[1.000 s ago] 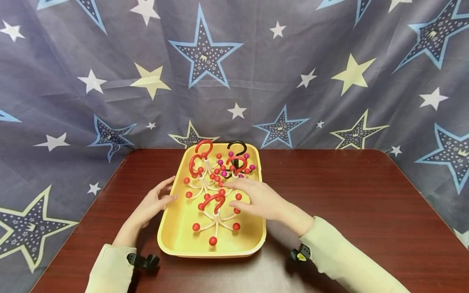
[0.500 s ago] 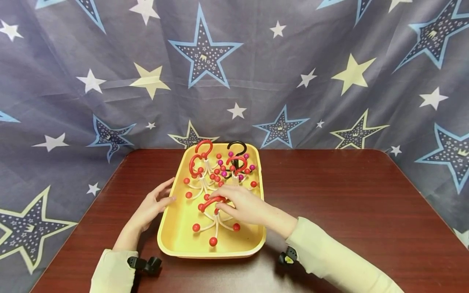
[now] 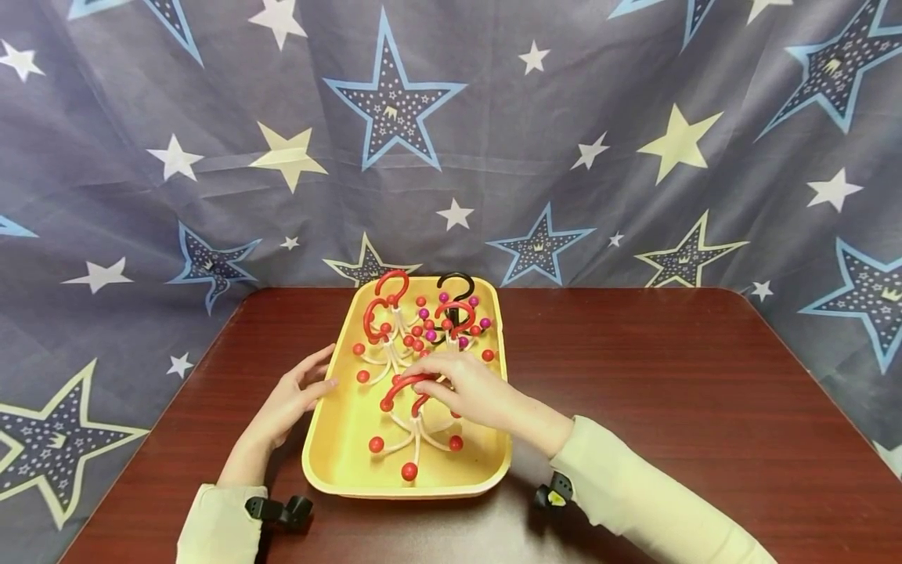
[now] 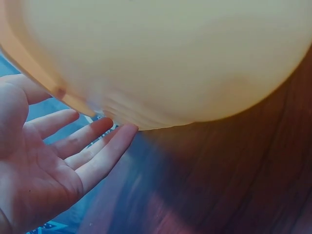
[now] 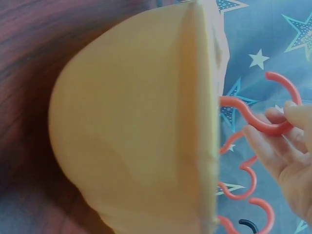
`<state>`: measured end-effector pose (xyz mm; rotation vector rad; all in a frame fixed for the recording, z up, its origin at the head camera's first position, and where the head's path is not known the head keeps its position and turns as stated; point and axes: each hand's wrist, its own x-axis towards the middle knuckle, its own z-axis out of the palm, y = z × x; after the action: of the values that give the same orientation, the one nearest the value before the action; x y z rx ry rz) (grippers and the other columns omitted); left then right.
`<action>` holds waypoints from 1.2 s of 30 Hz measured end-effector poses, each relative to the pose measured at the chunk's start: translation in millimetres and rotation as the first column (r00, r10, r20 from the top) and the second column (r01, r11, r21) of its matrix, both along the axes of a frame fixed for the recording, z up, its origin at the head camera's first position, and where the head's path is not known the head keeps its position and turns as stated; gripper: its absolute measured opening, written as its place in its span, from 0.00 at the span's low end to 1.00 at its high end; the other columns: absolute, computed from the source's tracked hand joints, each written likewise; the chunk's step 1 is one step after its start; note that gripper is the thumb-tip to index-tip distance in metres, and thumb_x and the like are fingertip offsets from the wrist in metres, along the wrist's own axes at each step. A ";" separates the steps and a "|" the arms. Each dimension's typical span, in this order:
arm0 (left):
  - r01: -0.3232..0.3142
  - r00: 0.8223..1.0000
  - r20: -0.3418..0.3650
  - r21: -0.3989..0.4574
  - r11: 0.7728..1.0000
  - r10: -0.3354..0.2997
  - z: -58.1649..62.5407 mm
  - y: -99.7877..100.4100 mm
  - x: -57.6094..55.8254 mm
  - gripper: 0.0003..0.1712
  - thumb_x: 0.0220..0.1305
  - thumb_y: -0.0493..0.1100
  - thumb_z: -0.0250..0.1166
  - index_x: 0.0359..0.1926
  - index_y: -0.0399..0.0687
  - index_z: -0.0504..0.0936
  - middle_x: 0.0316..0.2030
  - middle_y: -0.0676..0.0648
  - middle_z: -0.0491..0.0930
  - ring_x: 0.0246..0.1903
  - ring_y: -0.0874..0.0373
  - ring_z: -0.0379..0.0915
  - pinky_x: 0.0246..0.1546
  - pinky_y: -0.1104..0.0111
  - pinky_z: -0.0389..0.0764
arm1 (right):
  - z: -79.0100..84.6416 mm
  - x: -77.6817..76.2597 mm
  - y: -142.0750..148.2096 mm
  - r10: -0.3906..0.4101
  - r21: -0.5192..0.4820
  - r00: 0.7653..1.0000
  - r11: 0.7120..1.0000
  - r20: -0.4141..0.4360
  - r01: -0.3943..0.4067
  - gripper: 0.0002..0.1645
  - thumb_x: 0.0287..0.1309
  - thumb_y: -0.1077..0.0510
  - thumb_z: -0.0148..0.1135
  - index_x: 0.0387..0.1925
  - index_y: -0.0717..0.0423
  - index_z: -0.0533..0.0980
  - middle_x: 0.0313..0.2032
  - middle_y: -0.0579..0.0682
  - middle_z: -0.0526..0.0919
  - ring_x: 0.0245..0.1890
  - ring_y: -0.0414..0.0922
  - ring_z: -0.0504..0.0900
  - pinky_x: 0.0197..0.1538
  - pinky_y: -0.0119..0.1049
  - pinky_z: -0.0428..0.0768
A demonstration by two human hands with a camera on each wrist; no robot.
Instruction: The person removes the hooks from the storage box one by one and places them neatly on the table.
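My right hand (image 3: 472,392) pinches the curved red handle of the nearest hook-shaped piece (image 3: 416,427), thumb and fingers around the curve. Thin white legs tipped with red balls spread from the base of this piece, inside a yellow tray (image 3: 331,458). In the right wrist view, the hand (image 5: 292,151) holds the red handle (image 5: 265,124) above the rim. My left hand (image 3: 289,395) rests at the tray's left side, thumb at the rim. Its fingers (image 4: 97,161) look fairly straight against the outer wall in the left wrist view.
Several similar red-handled pieces (image 3: 392,286) stand farther back in the tray. A black-handled piece (image 3: 456,282) with purple balls is at the back right. The tray is on a dark red-brown wooden table (image 3: 655,376), in front of a star-patterned cloth (image 3: 486,133).
My right hand has moved left and toward me and has taken hold of the nearest piece's red handle. That piece has shifted slightly toward me. The left hand stays at the tray's side.
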<state>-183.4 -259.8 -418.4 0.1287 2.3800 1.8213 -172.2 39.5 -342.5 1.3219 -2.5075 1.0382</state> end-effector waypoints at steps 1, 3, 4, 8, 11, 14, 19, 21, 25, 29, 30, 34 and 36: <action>0.006 1.000 0.000 0.004 1.000 -0.006 -0.3 -0.4 -0.4 0.38 0.61 0.45 0.59 0.69 0.50 0.54 0.58 0.32 0.65 0.42 0.58 0.77 0.36 0.64 0.79 | 2.0 0.1 0.7 -0.006 -0.005 1.000 1.000 0.012 0.006 0.12 0.57 0.58 0.59 0.43 0.51 0.80 0.41 0.44 0.83 0.43 0.37 0.79 0.48 0.29 0.74; 0.010 1.000 0.000 0.006 1.000 -0.010 -0.3 -0.7 -0.5 0.38 0.61 0.45 0.59 0.69 0.50 0.53 0.58 0.32 0.65 0.41 0.59 0.77 0.36 0.65 0.79 | 7.0 0.0 2.5 -0.021 -0.009 0.999 1.000 0.034 0.021 0.12 0.57 0.57 0.59 0.44 0.50 0.80 0.41 0.42 0.83 0.39 0.35 0.78 0.45 0.28 0.74; 0.006 1.000 0.001 0.007 1.000 -0.006 -0.4 -0.7 -0.6 0.38 0.61 0.45 0.59 0.69 0.50 0.54 0.58 0.32 0.65 0.41 0.59 0.77 0.36 0.65 0.79 | 9.8 -0.3 3.8 -0.023 -0.015 0.999 1.000 0.042 0.024 0.12 0.57 0.57 0.59 0.44 0.50 0.80 0.40 0.42 0.83 0.37 0.35 0.78 0.43 0.27 0.75; 0.002 1.000 0.005 0.008 1.000 -0.002 -0.4 -1.0 0.0 0.37 0.61 0.44 0.59 0.69 0.50 0.54 0.58 0.33 0.65 0.40 0.61 0.76 0.36 0.65 0.79 | 20.4 -4.1 9.9 -0.017 -0.079 0.999 0.997 0.034 0.020 0.12 0.56 0.57 0.60 0.43 0.50 0.80 0.37 0.43 0.84 0.32 0.32 0.77 0.37 0.24 0.75; 0.002 1.000 0.004 0.006 1.000 -0.002 0.3 -0.6 0.5 0.37 0.62 0.44 0.58 0.69 0.50 0.54 0.58 0.33 0.65 0.41 0.60 0.76 0.36 0.65 0.79 | 26.9 -8.8 16.3 -0.019 -0.136 1.000 0.991 -0.022 0.015 0.10 0.55 0.59 0.61 0.41 0.52 0.81 0.36 0.44 0.84 0.33 0.31 0.77 0.37 0.24 0.75; 0.004 1.000 -0.001 0.003 1.000 -0.004 1.8 0.4 1.0 0.37 0.62 0.44 0.58 0.69 0.50 0.54 0.58 0.33 0.65 0.41 0.60 0.76 0.36 0.65 0.79 | 33.3 -13.0 24.0 -0.047 -0.161 0.996 0.986 -0.078 0.034 0.10 0.54 0.60 0.62 0.39 0.52 0.81 0.36 0.43 0.84 0.32 0.31 0.77 0.36 0.24 0.75; 0.005 1.000 -0.006 -0.001 1.000 -0.005 2.8 1.2 1.4 0.37 0.62 0.44 0.58 0.69 0.51 0.54 0.58 0.33 0.65 0.40 0.63 0.76 0.37 0.66 0.78 | 41.9 -18.0 38.9 -0.087 -0.178 0.992 0.982 -0.091 0.070 0.10 0.53 0.62 0.63 0.39 0.53 0.81 0.34 0.44 0.83 0.30 0.33 0.76 0.33 0.26 0.75; 0.007 1.000 -0.006 0.001 1.000 -0.007 2.4 1.0 1.3 0.37 0.62 0.44 0.58 0.69 0.50 0.53 0.58 0.33 0.65 0.40 0.63 0.76 0.37 0.66 0.78 | 44.6 -19.4 45.4 -0.102 -0.182 0.991 0.980 -0.084 0.085 0.11 0.52 0.62 0.63 0.39 0.54 0.81 0.34 0.45 0.84 0.30 0.34 0.77 0.33 0.27 0.76; 0.007 1.000 -0.006 0.008 1.000 -0.007 1.5 0.3 1.3 0.37 0.62 0.44 0.58 0.69 0.50 0.53 0.58 0.33 0.64 0.40 0.63 0.76 0.37 0.66 0.79 | 50.3 -22.6 58.6 -0.138 -0.182 0.988 0.976 -0.072 0.124 0.11 0.52 0.62 0.63 0.40 0.54 0.81 0.36 0.47 0.84 0.31 0.35 0.79 0.35 0.28 0.77; 0.012 1.000 -0.002 0.027 1.000 -0.012 1.0 -0.3 1.9 0.37 0.62 0.44 0.58 0.69 0.50 0.53 0.58 0.32 0.64 0.40 0.62 0.76 0.37 0.66 0.79 | 56.6 -26.5 74.6 -0.181 -0.181 0.982 0.969 -0.048 0.169 0.12 0.53 0.61 0.62 0.41 0.53 0.81 0.35 0.45 0.84 0.32 0.35 0.80 0.36 0.27 0.78; 0.016 1.000 -0.001 0.032 0.999 -0.016 0.9 -0.5 2.1 0.37 0.62 0.44 0.58 0.69 0.50 0.53 0.58 0.32 0.64 0.40 0.62 0.77 0.37 0.65 0.79 | 58.4 -27.3 78.8 -0.185 -0.187 0.982 0.966 -0.031 0.176 0.12 0.53 0.62 0.62 0.42 0.53 0.81 0.34 0.45 0.84 0.32 0.35 0.81 0.36 0.27 0.78; 0.033 0.999 0.008 0.038 0.999 -0.033 1.3 -1.8 2.1 0.37 0.62 0.44 0.58 0.69 0.50 0.53 0.58 0.31 0.64 0.41 0.61 0.77 0.37 0.65 0.79 | 63.7 -31.9 96.2 -0.213 -0.191 0.977 0.958 0.016 0.212 0.13 0.55 0.59 0.61 0.44 0.54 0.80 0.32 0.45 0.84 0.30 0.37 0.83 0.33 0.27 0.79; 0.041 0.999 0.019 0.044 0.998 -0.042 2.2 -2.5 2.0 0.37 0.62 0.44 0.58 0.69 0.49 0.52 0.59 0.31 0.63 0.41 0.61 0.77 0.38 0.65 0.79 | 65.5 -34.7 104.6 -0.234 -0.188 0.972 0.954 0.027 0.234 0.13 0.55 0.58 0.60 0.44 0.53 0.79 0.30 0.47 0.85 0.29 0.38 0.83 0.32 0.28 0.79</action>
<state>-181.3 -262.3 -416.2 0.1626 2.3073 1.8478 -206.9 144.1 -277.0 0.9448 -2.4207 1.1898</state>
